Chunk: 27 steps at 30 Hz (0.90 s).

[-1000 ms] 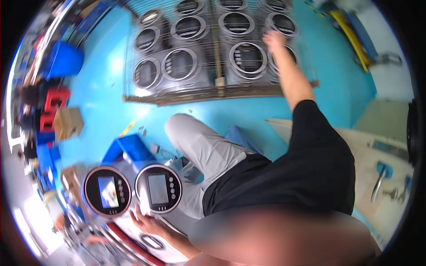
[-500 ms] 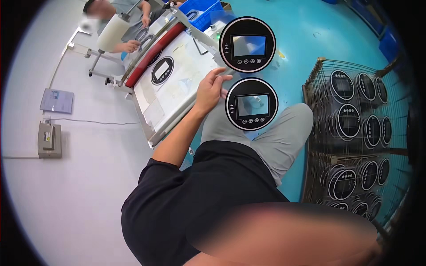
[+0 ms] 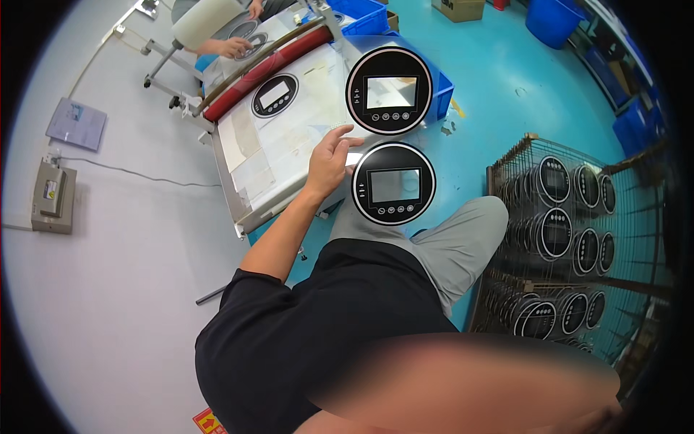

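Note:
My left hand (image 3: 330, 165) is at the left edge of a clear sheet (image 3: 370, 140) bearing two round black panels, held up over my lap. Its thumb and index finger lie near the gap between the upper panel (image 3: 389, 119) and the lower panel (image 3: 394, 215); the other fingers are partly hidden. Both panels have a white rim, a see-through rectangular window and a row of round button marks. My right hand is not in view. Just left, a similar round panel (image 3: 262, 112) lies on the white worktable (image 3: 267, 170), below a red roller (image 3: 267, 72).
Across the roller, a co-worker's hand (image 3: 234, 48) touches another round panel. At right stands a wire rack (image 3: 531, 137) full of round panels. Blue bins (image 3: 442, 98) stand behind the sheet, and a blue tub (image 3: 553, 22) at the far right. A grey box (image 3: 54, 195) hangs on the left wall.
The view has shifted, showing more floor at the far side. My left hand and the sheet sit slightly lower and further left in the picture, the hand still at the sheet's edge.

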{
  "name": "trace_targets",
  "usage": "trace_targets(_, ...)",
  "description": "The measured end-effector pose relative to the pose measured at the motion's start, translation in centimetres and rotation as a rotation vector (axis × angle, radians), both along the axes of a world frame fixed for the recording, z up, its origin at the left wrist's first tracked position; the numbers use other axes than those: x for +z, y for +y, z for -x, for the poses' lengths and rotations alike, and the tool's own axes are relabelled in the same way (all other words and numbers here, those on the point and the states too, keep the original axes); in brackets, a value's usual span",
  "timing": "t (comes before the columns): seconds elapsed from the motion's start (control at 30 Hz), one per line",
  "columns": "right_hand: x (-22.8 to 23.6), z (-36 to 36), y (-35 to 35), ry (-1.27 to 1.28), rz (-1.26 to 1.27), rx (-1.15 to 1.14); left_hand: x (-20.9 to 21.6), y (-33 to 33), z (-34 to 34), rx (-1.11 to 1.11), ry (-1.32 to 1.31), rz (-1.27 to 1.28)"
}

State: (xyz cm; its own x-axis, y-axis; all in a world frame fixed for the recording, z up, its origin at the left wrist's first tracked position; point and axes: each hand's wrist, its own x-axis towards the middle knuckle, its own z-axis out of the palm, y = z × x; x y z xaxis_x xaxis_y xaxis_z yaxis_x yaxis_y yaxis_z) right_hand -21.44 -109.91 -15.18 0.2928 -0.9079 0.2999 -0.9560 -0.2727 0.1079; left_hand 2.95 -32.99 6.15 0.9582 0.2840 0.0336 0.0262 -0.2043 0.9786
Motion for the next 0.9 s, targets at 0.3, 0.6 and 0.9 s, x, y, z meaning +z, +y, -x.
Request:
trace_targets(0.3,-3.8,-16.4,13.6,-2.303,-1.629,0.243,-2.7,8.0,3.7,0.213,0.024,0.047)
trace_targets(0.6,9.0,-28.0,27.9,-1.935,-1.814,0.725,-4.2,13.4,7.8,0.5,0.106,0.048)
trace_targets(0.9,10.8,-28.7,31.0,-1.791,-1.814,0.793,-5.5,15.8,7.1,0.659,0.019,-0.403)
